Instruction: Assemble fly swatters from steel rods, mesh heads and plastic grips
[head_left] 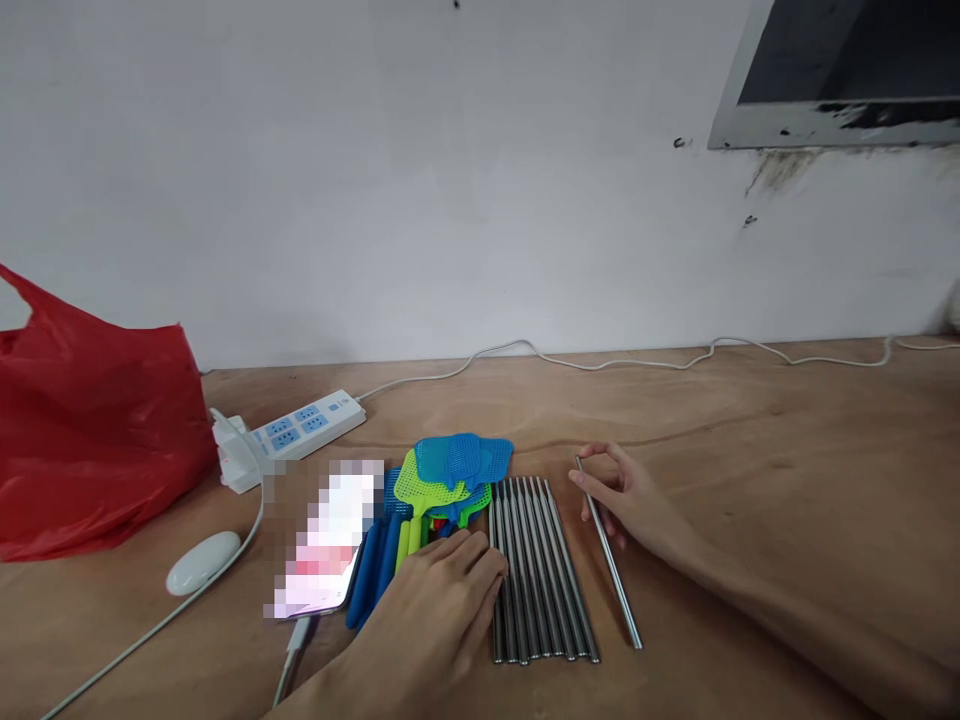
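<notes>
My right hand (pixel 628 500) is closed in a pinch around the upper part of a thin metal rod (pixel 616 575), which slants with its lower end toward me. To its left, several similar metal rods (pixel 536 570) lie side by side in a row, narrower at their far ends. My left hand (pixel 454 595) is curled at the row's left edge, fingers together; what they hold, if anything, is hidden. Partly beneath and behind that hand is a pile of small fly swatters with blue heads (pixel 457 458), a yellow-green head (pixel 420 487) and blue handles (pixel 386 555).
Left of the swatters lies a lit phone (pixel 330 550) with a charging cable (pixel 289 665). Beyond it are a white power strip (pixel 311 428), a white oval device (pixel 202 562) and a red plastic bag (pixel 97 430). A thin cord (pixel 585 367) runs along the wall (pixel 480 200) on the wooden table (pixel 787 480).
</notes>
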